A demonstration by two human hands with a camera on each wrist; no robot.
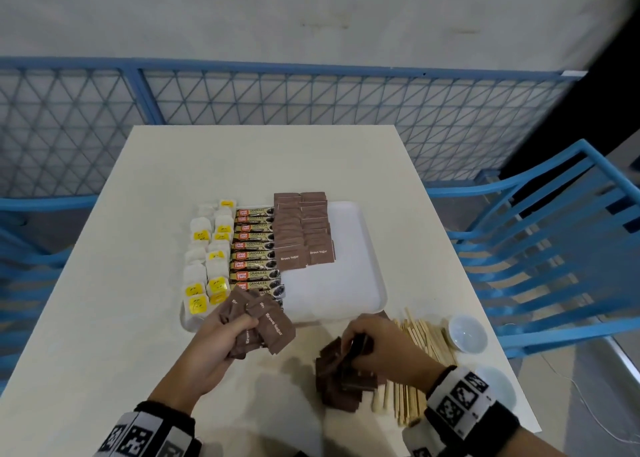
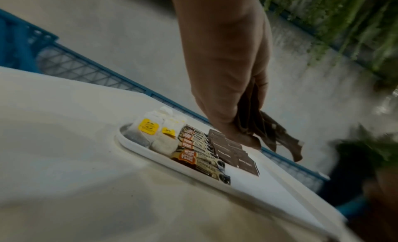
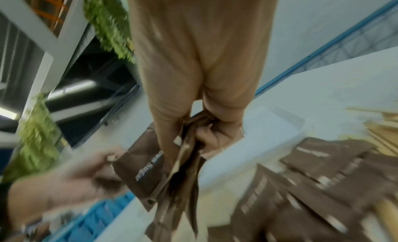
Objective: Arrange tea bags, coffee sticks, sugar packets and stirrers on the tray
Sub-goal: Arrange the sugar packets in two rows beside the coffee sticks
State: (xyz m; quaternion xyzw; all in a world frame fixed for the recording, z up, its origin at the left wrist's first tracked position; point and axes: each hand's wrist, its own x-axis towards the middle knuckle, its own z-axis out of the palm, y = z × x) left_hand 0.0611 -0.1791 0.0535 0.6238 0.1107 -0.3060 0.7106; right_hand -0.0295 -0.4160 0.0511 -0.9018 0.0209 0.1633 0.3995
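A fanned bunch of brown paper sugar packets (image 1: 263, 321) is gripped in the left hand (image 1: 214, 346), just over the near edge of the white rectangular plastic tray (image 1: 349, 283). More brown packets are pinched by the right hand (image 1: 377, 346) above the loose pile of packets (image 1: 343, 384) on the cream bench (image 1: 145, 249). Pale wooden stirrers (image 1: 426, 335) are seen beside that pile.

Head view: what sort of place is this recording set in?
Probably a café or canteen terrace, semi-outdoor. A cream table stands against a blue mesh railing with a blue slatted chair beside it, and hanging greenery shows in the left wrist view.
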